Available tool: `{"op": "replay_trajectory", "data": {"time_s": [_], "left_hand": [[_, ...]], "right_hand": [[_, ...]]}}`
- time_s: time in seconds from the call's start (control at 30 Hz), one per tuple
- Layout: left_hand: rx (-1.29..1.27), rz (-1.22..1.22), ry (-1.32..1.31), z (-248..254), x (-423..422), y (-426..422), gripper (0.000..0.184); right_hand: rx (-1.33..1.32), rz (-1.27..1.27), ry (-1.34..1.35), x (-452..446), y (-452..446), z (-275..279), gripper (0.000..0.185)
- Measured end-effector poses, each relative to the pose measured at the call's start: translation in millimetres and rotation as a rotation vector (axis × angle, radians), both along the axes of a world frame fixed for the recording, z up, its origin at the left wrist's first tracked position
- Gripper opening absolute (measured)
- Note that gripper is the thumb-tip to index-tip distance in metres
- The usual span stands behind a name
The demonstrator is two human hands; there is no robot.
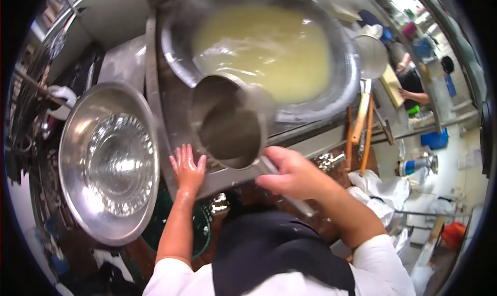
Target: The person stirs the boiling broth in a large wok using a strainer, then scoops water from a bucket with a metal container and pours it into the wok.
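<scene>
My right hand is wrapped round the straight metal handle of a deep, round metal dipper. The dipper is tilted and slightly blurred, its dark inside facing me, in front of a large metal wok of cloudy yellowish liquid. My left hand is open, wet-looking, with its fingers spread over the metal counter edge, just left of the dipper. Further left stands a wide, shiny steel bowl; clear liquid seems to lie in it.
Right of the wok rests a round strainer, with wooden handles hanging beside it. A green tub stands below my left arm. White plastic bags lie at the right. Another person's hand touches a pale yellow block.
</scene>
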State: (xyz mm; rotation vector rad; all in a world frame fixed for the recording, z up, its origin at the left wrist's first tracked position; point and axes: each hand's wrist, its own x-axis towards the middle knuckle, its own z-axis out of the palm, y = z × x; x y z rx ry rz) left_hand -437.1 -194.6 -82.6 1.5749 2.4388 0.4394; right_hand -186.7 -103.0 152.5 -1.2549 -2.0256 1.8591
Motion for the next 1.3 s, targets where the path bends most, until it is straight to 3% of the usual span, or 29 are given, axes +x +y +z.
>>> {"op": "replay_trajectory", "data": {"time_s": [0.03,0.1,0.13,0.17,0.2,0.23,0.3,0.33,0.4,0.43,0.53,0.67,0.7,0.8,0.9,0.93,0.97,1.0,1.07,1.1,1.2,1.27,1.3], "left_hand": [[0.214,0.045,-0.296,-13.0,-0.6,12.8,0.055],[0.651,0.028,-1.025,-64.1,-12.6,46.3,0.039],[0.57,0.086,-0.817,-98.7,-33.1,51.0,0.016],[0.643,0.27,-1.086,-86.0,-32.4,49.5,0.008],[0.704,0.459,-1.351,-71.5,-37.8,47.2,0.015],[0.707,0.447,-1.355,-46.2,-38.2,47.2,0.015],[0.601,0.888,-1.804,2.4,-31.4,48.2,0.025],[0.6,0.877,-1.813,8.0,-34.5,45.8,0.025],[0.273,0.723,-1.829,6.3,-42.8,31.9,0.025],[0.17,0.635,-1.807,11.0,-43.7,27.6,0.024],[0.059,0.415,-1.431,23.7,-36.5,22.0,0.018],[-0.203,-0.067,-0.231,-2.0,-40.5,28.1,0.044],[-0.525,-0.067,-0.196,51.4,-25.8,40.2,0.048],[-0.739,-0.114,-0.226,29.4,-24.8,54.5,0.049],[-0.592,-0.061,-0.345,-7.2,-13.0,55.8,0.052],[-0.48,-0.047,-0.407,-32.2,-5.8,55.7,0.053],[-0.324,-0.167,-0.523,-90.2,-3.9,57.0,0.051],[-0.326,-0.174,-0.521,-72.2,4.9,56.0,0.051],[-0.072,-0.195,-0.661,-5.2,27.2,53.9,0.048],[0.151,-0.401,-0.645,0.1,24.3,50.0,0.041],[0.054,-0.618,-0.509,69.1,22.0,11.9,0.04],[0.093,-0.344,-2.136,129.5,40.3,-12.8,0.032],[0.108,-0.149,-2.096,117.1,44.3,-22.5,0.032]], "right_hand": [[0.175,0.05,-0.047,-4.1,0.4,-7.8,0.038],[0.184,0.04,-0.078,-15.1,-2.1,-18.2,0.038],[0.187,0.04,-0.074,-20.6,-2.4,-16.9,0.037],[0.22,0.043,-0.057,-24.8,-2.8,-18.6,0.036],[0.253,0.046,-0.037,-29.1,-3.0,-20.5,0.035],[0.27,0.045,-0.034,-33.3,-3.5,-18.8,0.035],[0.254,0.05,-0.023,-38.5,-1.6,-20.0,0.037],[0.232,0.063,-0.011,-40.5,0.7,-22.8,0.038],[0.175,0.037,0.081,-39.6,5.5,-38.9,0.037],[0.021,0.002,0.171,-41.4,7.0,-40.6,0.035],[-0.238,-0.063,0.351,-48.2,10.8,-48.4,0.04],[-0.17,-0.048,0.278,-34.1,18.7,-30.2,0.044],[-0.145,-0.041,0.234,-28.1,20.0,-26.9,0.044],[-0.068,-0.057,0.222,-15.7,19.2,-23.5,0.045],[-0.006,-0.03,0.152,-5.6,17.0,-18.6,0.046],[-0.006,-0.037,0.153,-3.9,15.8,-19.4,0.046],[-0.027,-0.03,0.152,-3.2,13.7,-20.3,0.046],[-0.046,-0.022,0.152,-3.0,11.5,-21.2,0.046],[-0.096,0.007,0.194,-4.3,7.6,-27.4,0.047],[-0.122,0.002,0.231,-6.9,4.3,-33.5,0.048],[-0.184,0.02,0.245,-22.9,-4.0,-44.9,0.047],[-0.263,-0.049,0.397,-43.1,-16.0,-62.8,0.045],[-0.118,-0.017,0.412,-52.8,-22.5,-84.8,0.044]]}}
